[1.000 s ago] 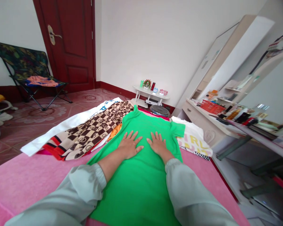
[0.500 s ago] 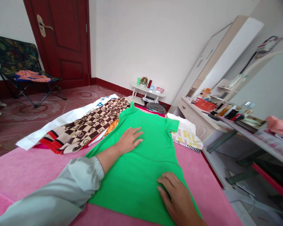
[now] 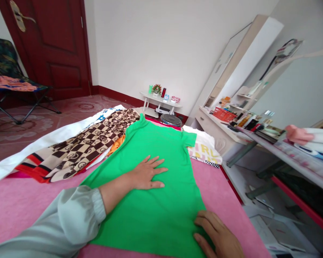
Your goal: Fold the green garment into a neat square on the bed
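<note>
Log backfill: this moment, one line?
left hand: flat on green T-shirt; right hand: curled at T-shirt's side edge; T-shirt: spread on pink cover

The bare left hand [image 3: 146,174] lies flat, fingers spread wide. Its arm [image 3: 117,193] wears a puffy, pale grey-green cloth sleeve [image 3: 70,216]. The bare right hand [image 3: 219,234] is nearer, fingers bent (thumb held apart).

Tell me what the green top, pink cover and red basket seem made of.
Green top: seems matte knit, perhaps cotton, judging by its soft, shallow wrinkles.
Pink cover: probably matte plush, since its surface looks mottled and napped.
Red basket: likely plastic, from its stiff, even-coloured sides; finish unclear.
</note>
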`<state>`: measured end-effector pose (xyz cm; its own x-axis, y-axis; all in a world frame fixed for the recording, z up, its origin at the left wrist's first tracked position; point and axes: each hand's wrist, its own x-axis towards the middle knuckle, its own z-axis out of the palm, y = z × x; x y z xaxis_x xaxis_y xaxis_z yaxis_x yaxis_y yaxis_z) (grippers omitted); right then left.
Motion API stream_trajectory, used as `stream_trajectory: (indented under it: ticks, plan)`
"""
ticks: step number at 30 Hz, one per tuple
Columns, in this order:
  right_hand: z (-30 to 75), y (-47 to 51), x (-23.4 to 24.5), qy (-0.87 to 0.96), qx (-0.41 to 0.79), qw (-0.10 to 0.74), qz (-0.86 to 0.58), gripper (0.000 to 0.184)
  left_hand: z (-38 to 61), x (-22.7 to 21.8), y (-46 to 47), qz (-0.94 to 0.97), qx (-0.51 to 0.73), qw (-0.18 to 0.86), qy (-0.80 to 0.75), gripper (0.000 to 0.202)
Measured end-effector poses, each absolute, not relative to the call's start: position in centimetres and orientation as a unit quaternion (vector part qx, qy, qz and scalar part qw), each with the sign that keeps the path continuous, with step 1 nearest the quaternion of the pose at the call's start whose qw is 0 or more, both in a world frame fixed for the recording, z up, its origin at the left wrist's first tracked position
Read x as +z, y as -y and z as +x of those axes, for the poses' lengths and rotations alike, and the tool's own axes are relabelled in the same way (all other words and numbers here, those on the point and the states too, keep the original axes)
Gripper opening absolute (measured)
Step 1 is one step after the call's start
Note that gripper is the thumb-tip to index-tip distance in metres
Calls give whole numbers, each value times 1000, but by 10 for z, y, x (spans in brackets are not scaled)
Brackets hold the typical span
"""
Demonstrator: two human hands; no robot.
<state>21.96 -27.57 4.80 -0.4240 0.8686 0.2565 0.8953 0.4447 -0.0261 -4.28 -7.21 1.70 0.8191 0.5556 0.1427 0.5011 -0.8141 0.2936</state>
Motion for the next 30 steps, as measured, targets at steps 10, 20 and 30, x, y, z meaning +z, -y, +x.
stream_trajectory:
  ticks: [10,20,30]
  plan:
    - [222,241,62,797,-7,63,-601,41,-43,16,71,946,106,123,-280,74]
    - [175,118,92,757,0,119,-642,40,-37,1,57,869,149,89,-463,74]
    - [164,39,30,683,-6,18,-730,63,-43,-3,48,857,154,80,-485,72]
